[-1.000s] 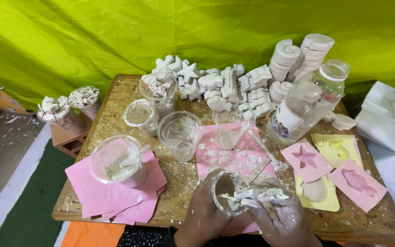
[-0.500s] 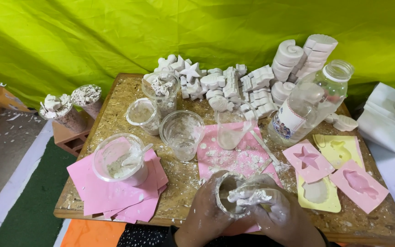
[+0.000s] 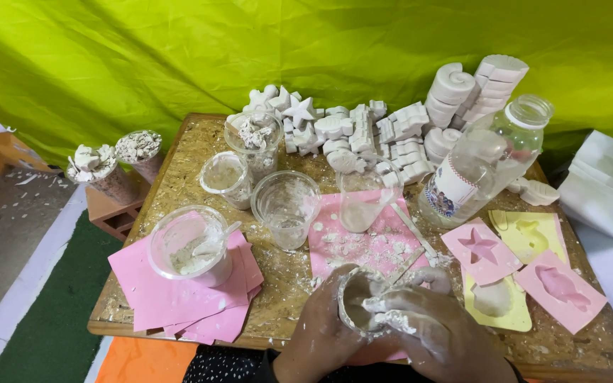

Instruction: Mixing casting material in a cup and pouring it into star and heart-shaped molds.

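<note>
Gripping a small cup [image 3: 358, 306] of grey paste, the left hand [image 3: 321, 333] wraps it at the bench [image 3: 179, 181] edge, while right hand [image 3: 434, 333] fingers [image 3: 391, 319] pinch plaster at its rim. Pink sheets [image 3: 172, 298], moulds [image 3: 480, 250] and white casts [image 3: 363, 131] spread beyond; green cloth [image 3: 179, 57] behind.

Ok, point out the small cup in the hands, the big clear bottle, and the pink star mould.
small cup [image 3: 357, 306], head view, its grey inside wall.
big clear bottle [image 3: 487, 167], head view, its glass body.
pink star mould [image 3: 482, 248], head view, the star hollow.
</note>
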